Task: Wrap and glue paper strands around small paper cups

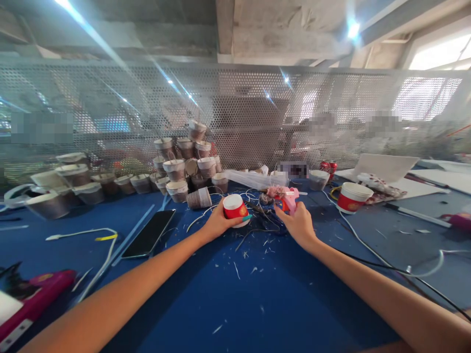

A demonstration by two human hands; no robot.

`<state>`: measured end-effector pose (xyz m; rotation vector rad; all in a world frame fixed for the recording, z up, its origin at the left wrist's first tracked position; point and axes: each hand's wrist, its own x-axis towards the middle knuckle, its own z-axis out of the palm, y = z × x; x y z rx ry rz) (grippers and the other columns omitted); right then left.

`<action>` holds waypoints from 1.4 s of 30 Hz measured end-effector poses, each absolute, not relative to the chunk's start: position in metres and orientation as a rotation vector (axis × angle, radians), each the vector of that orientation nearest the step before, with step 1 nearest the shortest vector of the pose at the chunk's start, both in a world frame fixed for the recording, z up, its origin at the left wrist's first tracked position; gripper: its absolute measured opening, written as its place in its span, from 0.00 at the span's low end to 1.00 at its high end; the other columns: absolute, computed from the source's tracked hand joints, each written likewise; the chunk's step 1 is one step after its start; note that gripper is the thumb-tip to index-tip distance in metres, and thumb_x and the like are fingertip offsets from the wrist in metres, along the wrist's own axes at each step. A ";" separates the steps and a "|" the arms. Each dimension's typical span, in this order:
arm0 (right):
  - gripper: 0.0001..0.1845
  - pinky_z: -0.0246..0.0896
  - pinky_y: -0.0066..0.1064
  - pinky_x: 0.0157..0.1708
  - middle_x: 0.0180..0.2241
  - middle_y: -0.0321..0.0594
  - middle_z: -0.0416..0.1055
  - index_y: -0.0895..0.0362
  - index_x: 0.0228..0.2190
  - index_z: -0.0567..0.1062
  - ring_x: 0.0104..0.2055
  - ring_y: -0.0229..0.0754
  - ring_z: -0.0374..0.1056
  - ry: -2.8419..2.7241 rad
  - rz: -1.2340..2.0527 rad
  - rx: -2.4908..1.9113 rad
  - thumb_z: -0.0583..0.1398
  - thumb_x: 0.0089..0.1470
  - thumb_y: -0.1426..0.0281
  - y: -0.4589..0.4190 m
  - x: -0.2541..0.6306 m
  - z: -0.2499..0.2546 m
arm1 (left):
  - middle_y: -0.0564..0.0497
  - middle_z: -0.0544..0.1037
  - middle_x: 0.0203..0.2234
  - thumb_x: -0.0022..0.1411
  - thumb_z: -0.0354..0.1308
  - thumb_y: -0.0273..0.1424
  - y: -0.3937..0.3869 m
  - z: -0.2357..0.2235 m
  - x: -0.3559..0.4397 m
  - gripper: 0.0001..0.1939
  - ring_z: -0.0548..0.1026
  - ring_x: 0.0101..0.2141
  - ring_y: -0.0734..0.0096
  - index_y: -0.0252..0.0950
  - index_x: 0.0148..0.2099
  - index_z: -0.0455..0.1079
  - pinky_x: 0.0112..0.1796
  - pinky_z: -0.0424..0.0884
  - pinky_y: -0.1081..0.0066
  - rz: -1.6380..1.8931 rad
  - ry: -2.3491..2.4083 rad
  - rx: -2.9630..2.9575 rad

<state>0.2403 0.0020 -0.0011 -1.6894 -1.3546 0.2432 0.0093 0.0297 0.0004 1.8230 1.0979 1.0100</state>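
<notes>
Red-and-white cup (235, 211) | left fingers (235, 222) gripping it | right fingers (282, 214) wrapped around pink glue gun (292, 195)

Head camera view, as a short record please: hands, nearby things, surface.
Left hand: holding a red-and-white paper cup
Right hand: gripping a pink glue gun
Left of left hand: black smartphone, lying flat
Behind: pile of brown-and-white cups
Right of right hand: second red-and-white cup, standing
Surface: blue tabletop with white scraps
</notes>
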 end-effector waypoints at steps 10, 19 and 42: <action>0.20 0.48 0.28 0.22 0.19 0.30 0.57 0.52 0.24 0.52 0.20 0.35 0.52 -1.454 0.045 -1.499 0.56 0.44 0.54 -0.006 0.237 -0.013 | 0.42 0.72 0.46 0.37 0.68 0.36 -0.004 -0.001 0.016 0.36 0.70 0.46 0.56 0.35 0.48 0.58 0.48 0.63 0.56 1.029 0.943 1.357; 0.17 0.47 0.26 0.19 0.17 0.27 0.54 0.53 0.25 0.54 0.18 0.32 0.48 -1.472 -0.046 -1.376 0.57 0.45 0.58 -0.009 0.233 -0.014 | 0.44 0.72 0.43 0.39 0.68 0.33 -0.001 -0.005 0.016 0.32 0.71 0.43 0.58 0.35 0.46 0.60 0.46 0.65 0.56 1.032 0.914 1.382; 0.20 0.46 0.26 0.18 0.17 0.27 0.54 0.54 0.24 0.56 0.18 0.31 0.48 -1.429 0.237 -1.426 0.59 0.40 0.55 -0.023 0.218 -0.005 | 0.48 0.76 0.34 0.43 0.67 0.34 0.004 -0.009 0.016 0.26 0.75 0.32 0.67 0.35 0.44 0.62 0.35 0.72 0.65 1.235 0.782 1.156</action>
